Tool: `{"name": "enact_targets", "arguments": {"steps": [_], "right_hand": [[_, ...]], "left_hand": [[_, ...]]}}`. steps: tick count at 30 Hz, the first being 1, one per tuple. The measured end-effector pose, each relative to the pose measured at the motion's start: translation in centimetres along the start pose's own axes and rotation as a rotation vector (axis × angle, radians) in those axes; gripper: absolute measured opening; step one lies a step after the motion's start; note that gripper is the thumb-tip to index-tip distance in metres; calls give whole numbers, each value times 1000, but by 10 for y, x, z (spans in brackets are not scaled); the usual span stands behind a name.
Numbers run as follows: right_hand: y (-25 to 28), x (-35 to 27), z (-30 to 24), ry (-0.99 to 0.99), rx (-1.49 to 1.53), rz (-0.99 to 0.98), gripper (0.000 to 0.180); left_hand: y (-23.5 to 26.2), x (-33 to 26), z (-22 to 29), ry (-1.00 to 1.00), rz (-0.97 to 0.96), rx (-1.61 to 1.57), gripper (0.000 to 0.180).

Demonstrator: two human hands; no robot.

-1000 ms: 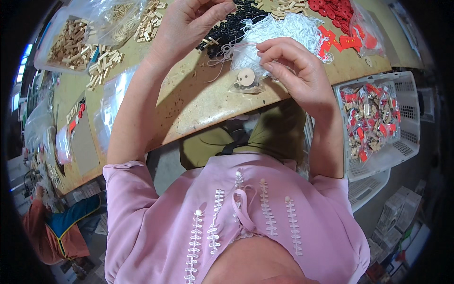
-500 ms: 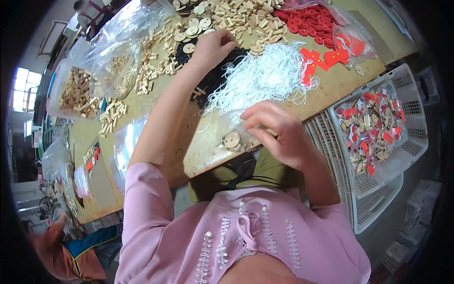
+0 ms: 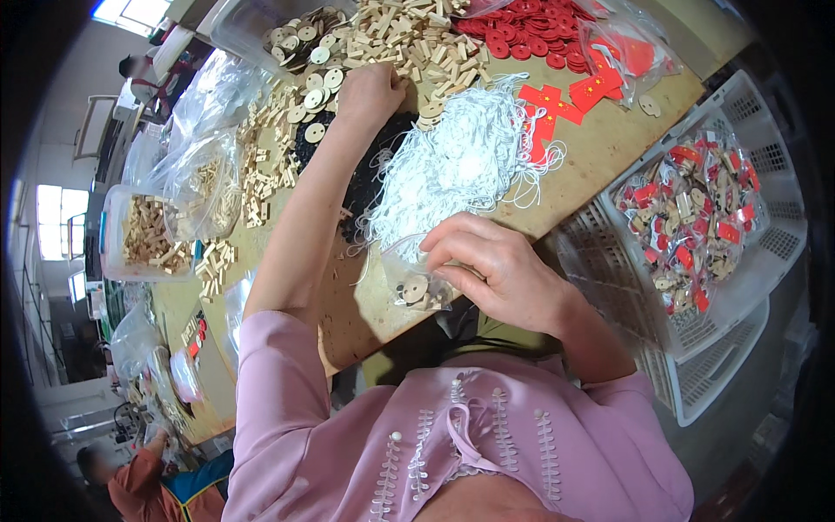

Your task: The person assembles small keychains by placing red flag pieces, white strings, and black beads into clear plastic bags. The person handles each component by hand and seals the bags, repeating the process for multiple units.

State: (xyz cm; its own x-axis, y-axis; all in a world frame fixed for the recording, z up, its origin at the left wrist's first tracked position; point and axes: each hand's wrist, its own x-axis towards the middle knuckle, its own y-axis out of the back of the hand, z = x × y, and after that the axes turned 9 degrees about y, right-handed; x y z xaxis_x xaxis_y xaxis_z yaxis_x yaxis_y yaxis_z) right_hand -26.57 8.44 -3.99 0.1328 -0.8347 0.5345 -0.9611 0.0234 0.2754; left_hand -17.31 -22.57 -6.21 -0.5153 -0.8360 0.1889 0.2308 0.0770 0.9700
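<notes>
My right hand [image 3: 491, 265] pinches the upper edge of a small clear plastic bag [image 3: 402, 255] at the near table edge. Inside the bag lie a round wooden disc [image 3: 414, 289] with holes and some other small pieces. My left hand [image 3: 370, 94] reaches to the far side with its fingers curled in, between the small wooden blocks [image 3: 409, 43], pale wooden discs [image 3: 323, 87] and a heap of small black pieces [image 3: 361, 187]. Whatever its fingertips hold is hidden. White strings [image 3: 461, 157] lie in a loose tangle between my two hands.
Red discs [image 3: 522, 30] and red cards with yellow stars [image 3: 594, 89] lie at the back right. At the right, a white plastic crate [image 3: 765, 178] holds filled bags. A clear tub [image 3: 113, 230] of wooden blocks stands at the left. Another person [image 3: 139, 478] is at lower left.
My left hand has moved slightly away and curled tighter at the wooden pieces. My right hand still holds the bag, now lower in the picture. The whole view has shifted a little.
</notes>
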Motion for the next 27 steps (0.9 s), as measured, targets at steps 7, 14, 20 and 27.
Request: {"name": "enact_targets", "arguments": {"steps": [7, 14, 20, 27], "right_hand": [[4, -4, -1, -15, -10, 11, 8], [1, -1, -1, -3, -36, -7, 8], [13, 3, -11, -15, -118, 7, 8], [6, 20, -27, 41, -302, 7, 11]], "left_hand": [[30, -16, 0, -244, -309, -355, 21], [17, -21, -5, -220, -288, -385, 18], [47, -61, -12, -154, -350, -1049, 18], [138, -164, 14, -272, -397, -1028, 16]]}}
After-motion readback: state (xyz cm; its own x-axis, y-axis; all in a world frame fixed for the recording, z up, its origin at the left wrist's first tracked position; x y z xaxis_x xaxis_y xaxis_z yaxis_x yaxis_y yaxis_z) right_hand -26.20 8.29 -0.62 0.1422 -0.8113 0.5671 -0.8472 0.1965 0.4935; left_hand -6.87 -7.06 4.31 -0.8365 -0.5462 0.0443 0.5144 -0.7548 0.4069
